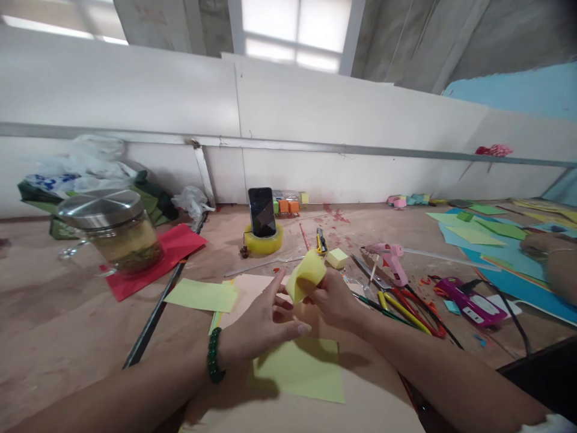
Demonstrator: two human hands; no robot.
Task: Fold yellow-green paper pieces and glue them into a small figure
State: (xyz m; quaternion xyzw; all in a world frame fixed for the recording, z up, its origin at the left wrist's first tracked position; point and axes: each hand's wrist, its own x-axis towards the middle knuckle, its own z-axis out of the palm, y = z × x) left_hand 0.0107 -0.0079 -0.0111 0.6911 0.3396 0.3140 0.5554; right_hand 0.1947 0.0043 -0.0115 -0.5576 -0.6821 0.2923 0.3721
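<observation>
My right hand (334,299) pinches a small curled piece of yellow paper (306,273) and holds it up above the table. My left hand (264,322), with a green bead bracelet (213,356) on the wrist, is beside it with fingers spread, its index fingertip touching the paper's left edge. Below both hands a yellow-green paper sheet (302,368) lies flat on a peach sheet (252,288). Another yellow-green sheet (202,295) lies to the left.
A glass jar (115,231) with a metal lid stands on red paper (169,252) at the left. A phone (261,211) leans in a tape roll. At the right lie a pink glue gun (390,258), scissors, pencils and coloured sheets. Another person's hand (547,245) rests at the far right.
</observation>
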